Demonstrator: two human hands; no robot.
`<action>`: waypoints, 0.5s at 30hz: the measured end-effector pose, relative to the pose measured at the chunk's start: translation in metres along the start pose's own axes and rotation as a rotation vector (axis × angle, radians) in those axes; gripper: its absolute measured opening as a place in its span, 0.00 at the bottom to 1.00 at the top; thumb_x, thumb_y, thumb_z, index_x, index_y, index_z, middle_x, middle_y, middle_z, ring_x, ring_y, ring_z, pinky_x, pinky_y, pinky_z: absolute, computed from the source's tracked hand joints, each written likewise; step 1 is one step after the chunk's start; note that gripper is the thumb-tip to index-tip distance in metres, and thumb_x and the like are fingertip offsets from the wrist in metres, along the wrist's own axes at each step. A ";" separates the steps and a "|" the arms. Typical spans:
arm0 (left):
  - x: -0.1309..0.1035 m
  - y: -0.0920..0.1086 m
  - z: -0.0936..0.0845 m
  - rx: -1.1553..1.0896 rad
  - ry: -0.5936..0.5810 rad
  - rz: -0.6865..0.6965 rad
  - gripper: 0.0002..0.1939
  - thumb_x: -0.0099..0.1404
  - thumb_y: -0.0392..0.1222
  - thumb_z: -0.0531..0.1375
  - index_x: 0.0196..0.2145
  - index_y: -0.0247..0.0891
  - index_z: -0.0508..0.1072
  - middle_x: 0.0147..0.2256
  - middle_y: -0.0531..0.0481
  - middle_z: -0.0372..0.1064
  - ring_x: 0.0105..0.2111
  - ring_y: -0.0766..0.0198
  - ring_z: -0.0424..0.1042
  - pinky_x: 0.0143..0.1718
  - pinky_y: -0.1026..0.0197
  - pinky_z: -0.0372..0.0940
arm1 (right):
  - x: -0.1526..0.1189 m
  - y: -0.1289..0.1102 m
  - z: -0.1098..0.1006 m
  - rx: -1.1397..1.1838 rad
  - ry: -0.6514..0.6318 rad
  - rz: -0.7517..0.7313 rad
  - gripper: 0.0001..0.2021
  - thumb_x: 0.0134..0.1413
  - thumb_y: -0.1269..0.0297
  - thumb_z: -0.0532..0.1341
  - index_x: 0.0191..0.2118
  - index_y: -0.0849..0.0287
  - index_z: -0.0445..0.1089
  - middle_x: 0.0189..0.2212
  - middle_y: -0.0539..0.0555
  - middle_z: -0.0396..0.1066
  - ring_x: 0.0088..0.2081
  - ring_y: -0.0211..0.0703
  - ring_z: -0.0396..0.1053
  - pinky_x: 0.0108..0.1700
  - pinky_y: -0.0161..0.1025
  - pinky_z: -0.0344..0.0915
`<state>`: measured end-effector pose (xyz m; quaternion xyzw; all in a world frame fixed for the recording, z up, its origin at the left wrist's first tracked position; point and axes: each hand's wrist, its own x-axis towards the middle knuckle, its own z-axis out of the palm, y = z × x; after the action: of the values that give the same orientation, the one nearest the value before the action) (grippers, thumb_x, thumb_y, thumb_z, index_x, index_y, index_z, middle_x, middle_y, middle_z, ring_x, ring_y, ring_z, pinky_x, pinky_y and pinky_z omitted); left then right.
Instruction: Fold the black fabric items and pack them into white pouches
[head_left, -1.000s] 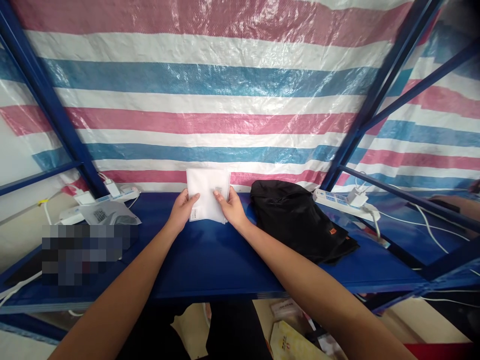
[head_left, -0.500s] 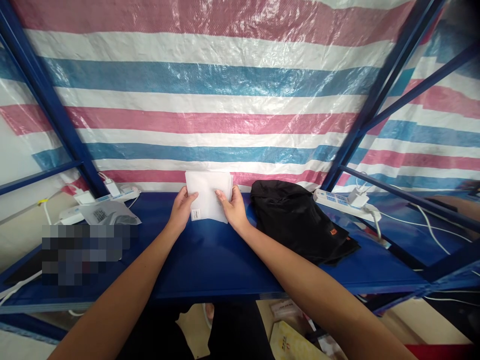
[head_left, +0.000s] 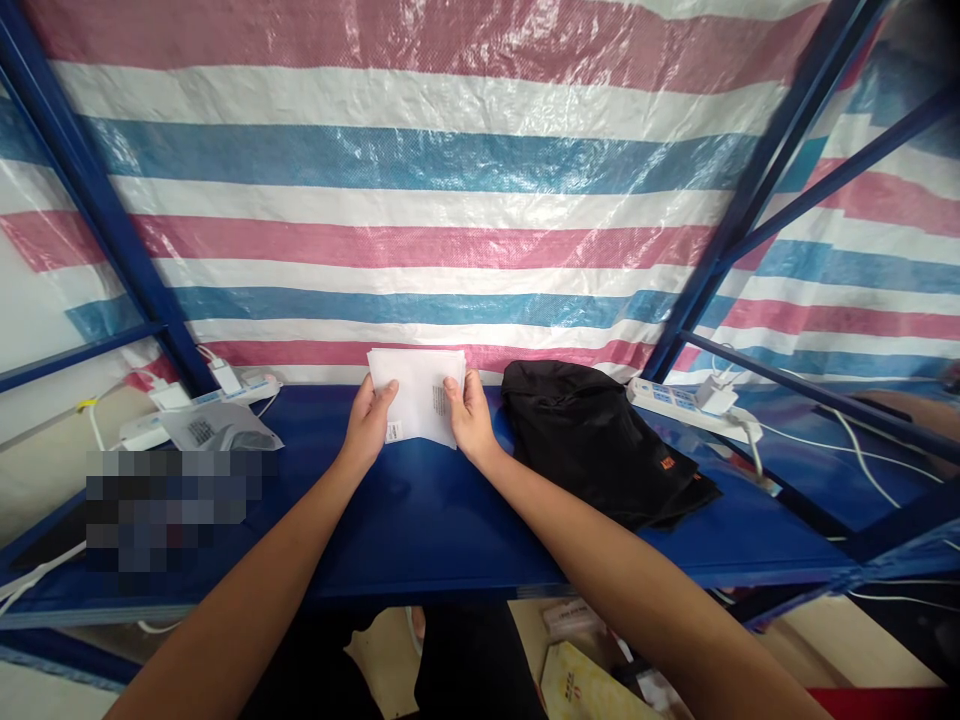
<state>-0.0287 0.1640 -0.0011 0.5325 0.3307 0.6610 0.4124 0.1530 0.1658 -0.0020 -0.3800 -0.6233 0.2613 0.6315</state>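
Observation:
A stack of thin white plastic bags (head_left: 416, 395), with a small printed label at its lower left corner and fine print at the right, is held upright above the blue shelf. Around its left edge my left hand (head_left: 370, 420) is closed, thumb on the near face. My right hand (head_left: 470, 415) grips the opposite edge, its thumb also on the front. The fingers behind the stack are mostly hidden. To the right of my right hand lies a pile of folded black cloth (head_left: 585, 440) with small orange lettering.
White power strips with plugs stand at the left (head_left: 195, 405) and right (head_left: 690, 400) of the blue shelf (head_left: 435, 530). A printed clear packet (head_left: 225, 428) lies at left beside a blurred patch. Blue posts and a striped sheet (head_left: 420, 240) close off the back. Below is a yellow box (head_left: 577, 685).
The stack has tipped and dropped slightly, its sheets now more even at the top. My right thumb has slid outward toward the right edge, uncovering the fine print.

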 end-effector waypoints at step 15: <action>0.001 -0.006 0.002 0.044 0.004 0.004 0.23 0.70 0.61 0.67 0.51 0.42 0.73 0.51 0.44 0.80 0.52 0.45 0.80 0.51 0.51 0.74 | 0.000 -0.003 -0.004 -0.107 0.011 -0.035 0.23 0.78 0.39 0.47 0.43 0.51 0.66 0.34 0.52 0.69 0.38 0.49 0.69 0.45 0.44 0.68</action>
<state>-0.0259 0.1674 -0.0052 0.5410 0.3451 0.6552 0.3987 0.1567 0.1632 0.0008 -0.4036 -0.6395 0.2143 0.6183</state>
